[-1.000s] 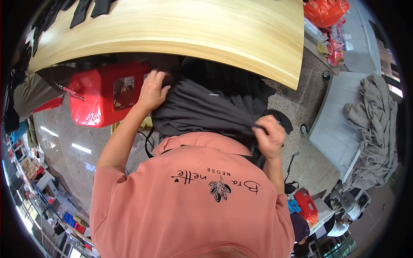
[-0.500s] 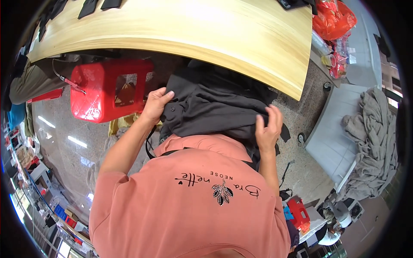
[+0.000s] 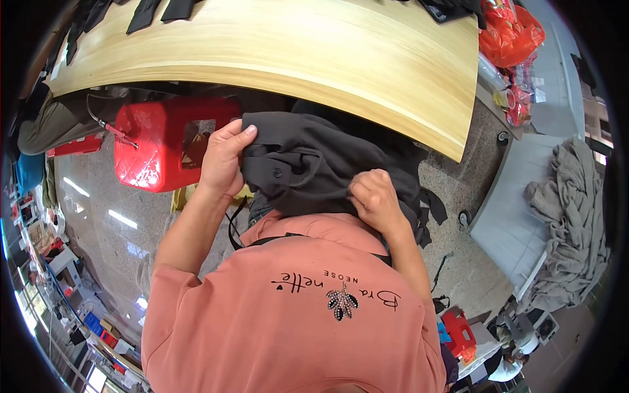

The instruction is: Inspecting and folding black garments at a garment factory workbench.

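A dark grey garment (image 3: 327,154) with a round button (image 3: 277,173) lies bunched over my lap, below the table's front edge. My left hand (image 3: 226,156) pinches its left edge, thumb on top and fingers behind the cloth. On the garment's right part, my right hand (image 3: 375,198) is curled closed with cloth at its fingertips. Folds hide part of those fingers. Around the button the cloth is creased into a loop.
A pale wooden table (image 3: 295,49) spans the front, with dark cloth pieces (image 3: 144,14) at its far left. A red plastic stool (image 3: 147,141) lies on its side at left. To the right stand a wheeled light-grey surface (image 3: 508,196) with grey cloth (image 3: 570,216) and a red bag (image 3: 511,36).
My right hand has moved left and inward, going from spread fingers to closed on the cloth. My left hand has shifted slightly left, lifting the garment's edge.
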`<state>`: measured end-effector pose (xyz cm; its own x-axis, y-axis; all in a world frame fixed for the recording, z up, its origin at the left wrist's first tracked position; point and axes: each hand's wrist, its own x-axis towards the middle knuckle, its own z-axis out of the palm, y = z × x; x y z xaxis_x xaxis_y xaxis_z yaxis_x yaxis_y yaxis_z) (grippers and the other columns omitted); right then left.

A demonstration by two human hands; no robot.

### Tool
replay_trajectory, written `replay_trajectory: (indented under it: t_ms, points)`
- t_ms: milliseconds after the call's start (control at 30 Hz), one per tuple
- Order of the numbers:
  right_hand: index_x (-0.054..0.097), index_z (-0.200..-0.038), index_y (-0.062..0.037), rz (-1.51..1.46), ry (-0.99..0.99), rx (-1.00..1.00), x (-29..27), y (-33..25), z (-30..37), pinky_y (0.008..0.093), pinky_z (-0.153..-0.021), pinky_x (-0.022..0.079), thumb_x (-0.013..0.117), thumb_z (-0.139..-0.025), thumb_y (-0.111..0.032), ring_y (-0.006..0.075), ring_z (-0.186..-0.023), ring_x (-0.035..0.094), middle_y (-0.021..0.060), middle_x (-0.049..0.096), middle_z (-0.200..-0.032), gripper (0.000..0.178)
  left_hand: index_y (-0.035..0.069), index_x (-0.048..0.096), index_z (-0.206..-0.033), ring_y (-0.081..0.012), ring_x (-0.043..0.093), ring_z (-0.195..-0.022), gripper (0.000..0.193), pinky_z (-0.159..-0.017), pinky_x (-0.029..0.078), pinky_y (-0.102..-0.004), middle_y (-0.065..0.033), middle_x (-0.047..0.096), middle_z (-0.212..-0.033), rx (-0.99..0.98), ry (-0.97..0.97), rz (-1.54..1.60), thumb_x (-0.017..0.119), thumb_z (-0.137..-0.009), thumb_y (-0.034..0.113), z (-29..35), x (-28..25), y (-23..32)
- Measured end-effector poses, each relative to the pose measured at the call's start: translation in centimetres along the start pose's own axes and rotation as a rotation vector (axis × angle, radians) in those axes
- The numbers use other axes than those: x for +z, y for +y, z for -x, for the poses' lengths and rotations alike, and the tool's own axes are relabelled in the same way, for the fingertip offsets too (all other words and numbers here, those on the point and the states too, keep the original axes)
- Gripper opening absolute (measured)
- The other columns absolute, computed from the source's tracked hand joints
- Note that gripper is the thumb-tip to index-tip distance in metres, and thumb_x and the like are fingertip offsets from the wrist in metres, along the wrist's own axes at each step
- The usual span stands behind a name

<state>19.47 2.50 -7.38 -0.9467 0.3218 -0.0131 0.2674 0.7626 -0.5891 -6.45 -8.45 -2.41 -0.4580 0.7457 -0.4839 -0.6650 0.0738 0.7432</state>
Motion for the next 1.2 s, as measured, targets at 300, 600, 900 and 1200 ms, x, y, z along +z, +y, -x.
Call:
replay_trajectory:
  t_ms: [300, 600, 900, 1200]
  points:
    - [0.057, -0.080, 0.0044, -0.091, 0.561, 0.260, -4.9, 0.1, 3.3, 0.0331, -0.071, 0.046, 0.052, -0.068, 0.006, 0.0304, -0.078, 0.058, 0.0168, 0.059, -0.081, 0.014, 0.003, 0.051, -0.062, -0.0117, 0.049, -0.035, 0.021, -0.033, 0.035, -0.0227, -0.0042, 0.051, -0.053, -0.256, 0.218, -0.760, 0.053, -0.082, 0.011, -2.3, -6.9, -7.4]
    - [0.057, -0.088, -0.0012, 0.117, 0.546, -0.015, -0.7, -1.6, 0.9, 0.0351, -0.073, 0.043, 0.063, -0.066, 0.000, 0.0291, -0.083, 0.056, 0.0119, 0.059, -0.091, 0.023, 0.004, 0.054, -0.096, -0.0309, 0.053, -0.090, 0.035, -0.076, 0.043, -0.0397, -0.0155, 0.054, -0.100, 0.909, -0.063, -1.323, 0.065, -0.063, 0.000, -1.6, -2.5, -7.5]
    - [0.059, -0.081, -0.0076, 0.025, 0.243, -0.064, 2.1, -0.7, -2.0, 0.0306, -0.052, 0.040, 0.060, -0.071, -0.011, 0.0192, -0.056, 0.052, 0.0040, 0.047, -0.061, 0.011, 0.009, 0.061, -0.094, -0.0277, 0.055, -0.085, 0.031, -0.072, 0.045, -0.0365, -0.0094, 0.058, -0.094, 0.816, -0.600, -1.249, 0.062, -0.064, 0.002, -5.8, 2.3, -10.9]
    - [0.052, -0.068, -0.0110, 0.332, 0.093, 0.059, 3.7, -0.4, -3.3, 0.0334, -0.047, 0.040, 0.058, -0.068, -0.018, 0.0196, -0.052, 0.053, 0.0034, 0.050, -0.057, 0.009, 0.006, 0.064, -0.082, -0.0300, 0.062, -0.077, 0.020, -0.068, 0.051, -0.0360, -0.0127, 0.064, -0.084, 0.657, -0.732, -1.194, 0.053, -0.066, 0.000, -7.6, 3.6, -10.5]
